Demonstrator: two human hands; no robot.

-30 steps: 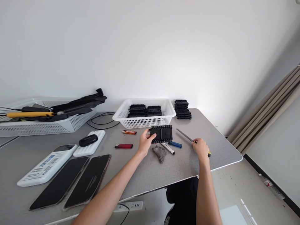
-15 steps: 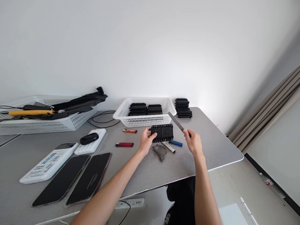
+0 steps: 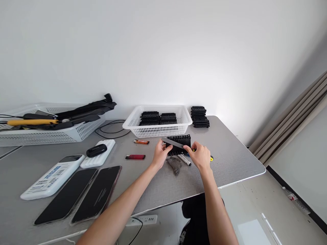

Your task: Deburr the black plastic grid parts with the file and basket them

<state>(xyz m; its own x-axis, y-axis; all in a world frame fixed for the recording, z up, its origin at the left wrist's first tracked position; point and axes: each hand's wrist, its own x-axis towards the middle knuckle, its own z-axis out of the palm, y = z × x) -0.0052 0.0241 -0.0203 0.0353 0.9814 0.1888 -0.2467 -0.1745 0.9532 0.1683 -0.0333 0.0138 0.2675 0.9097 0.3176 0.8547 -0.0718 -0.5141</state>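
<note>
My left hand [image 3: 160, 153] is closed on the left end of a black plastic part [image 3: 182, 140] with toothed long edges, held just above the table. My right hand [image 3: 200, 156] grips a flat file [image 3: 173, 142] with a grey metal blade and a handle whose yellow end shows past the fingers. The blade lies slantwise across the face of the black part, its tip near my left fingers. Below them rest a crumpled grey cloth [image 3: 174, 165] and a white marker [image 3: 185, 160]. A blue lighter is mostly hidden behind my right hand.
A white basket [image 3: 163, 131] with similar black parts stands by the wall, beside a stack of them [image 3: 199, 117]. Two lighters, orange [image 3: 141, 142] and red [image 3: 135, 157], lie left of my hands. Further left are phones [image 3: 97, 194], white power banks [image 3: 52, 177] and another basket [image 3: 63, 136].
My right hand has moved left and turned, bringing the file from the air beside the black part onto its face. My left hand has shifted slightly right with the part.
</note>
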